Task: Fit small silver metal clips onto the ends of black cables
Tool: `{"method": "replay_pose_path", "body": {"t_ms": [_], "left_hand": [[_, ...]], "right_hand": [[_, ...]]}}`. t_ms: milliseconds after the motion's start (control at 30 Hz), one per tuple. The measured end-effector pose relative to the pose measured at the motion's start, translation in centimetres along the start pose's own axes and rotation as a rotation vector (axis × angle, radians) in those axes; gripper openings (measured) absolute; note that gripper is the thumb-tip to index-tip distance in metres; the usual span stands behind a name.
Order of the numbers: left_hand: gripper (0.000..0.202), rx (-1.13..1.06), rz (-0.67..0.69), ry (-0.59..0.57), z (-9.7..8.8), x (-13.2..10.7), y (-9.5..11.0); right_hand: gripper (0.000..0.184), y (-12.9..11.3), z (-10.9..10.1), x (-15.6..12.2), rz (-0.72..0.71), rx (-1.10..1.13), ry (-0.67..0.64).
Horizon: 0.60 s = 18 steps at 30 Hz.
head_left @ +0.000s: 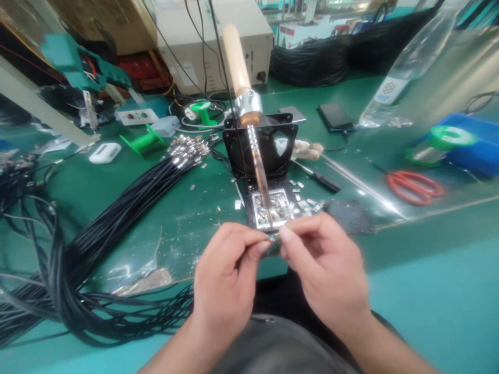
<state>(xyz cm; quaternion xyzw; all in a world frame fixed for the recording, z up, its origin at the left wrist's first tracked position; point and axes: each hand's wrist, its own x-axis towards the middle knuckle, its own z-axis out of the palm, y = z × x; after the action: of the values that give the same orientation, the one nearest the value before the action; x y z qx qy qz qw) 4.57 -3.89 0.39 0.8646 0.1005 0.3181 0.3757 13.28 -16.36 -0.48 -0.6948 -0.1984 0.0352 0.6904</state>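
My left hand [226, 272] and my right hand [331, 265] meet just below the tip of a soldering iron [258, 163]. Thumb and forefinger of each hand are pinched together; whatever small thing lies between them is too blurred to name. The iron has a wooden handle and points down, resting against a black fan frame [289, 156]. Under its tip is a small white-rimmed tray [255, 214] of metal bits, close beyond my fingertips. Small metal pieces [299, 185] lie scattered to the right of the tray.
A thick bundle of black cables [125, 208] with metal ends lies at left. On the right are red-handled scissors [415, 187], a green solder spool [448, 137], a blue box [477, 145] and a plastic bottle [393, 88]. A screwdriver [323, 181] lies beside the fan frame.
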Motion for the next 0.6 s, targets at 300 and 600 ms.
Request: {"method": "replay_pose_path", "body": {"t_ms": [300, 600], "left_hand": [[0.016, 0.008, -0.001, 0.027, 0.07, 0.33, -0.03], [0.015, 0.010, -0.004, 0.041, 0.21, 0.40, 0.13]], "right_hand": [[0.011, -1.05, -0.01, 0.98, 0.026, -0.042, -0.039], [0.011, -0.30, 0.17, 0.70, 0.012, 0.011, 0.004]]}}
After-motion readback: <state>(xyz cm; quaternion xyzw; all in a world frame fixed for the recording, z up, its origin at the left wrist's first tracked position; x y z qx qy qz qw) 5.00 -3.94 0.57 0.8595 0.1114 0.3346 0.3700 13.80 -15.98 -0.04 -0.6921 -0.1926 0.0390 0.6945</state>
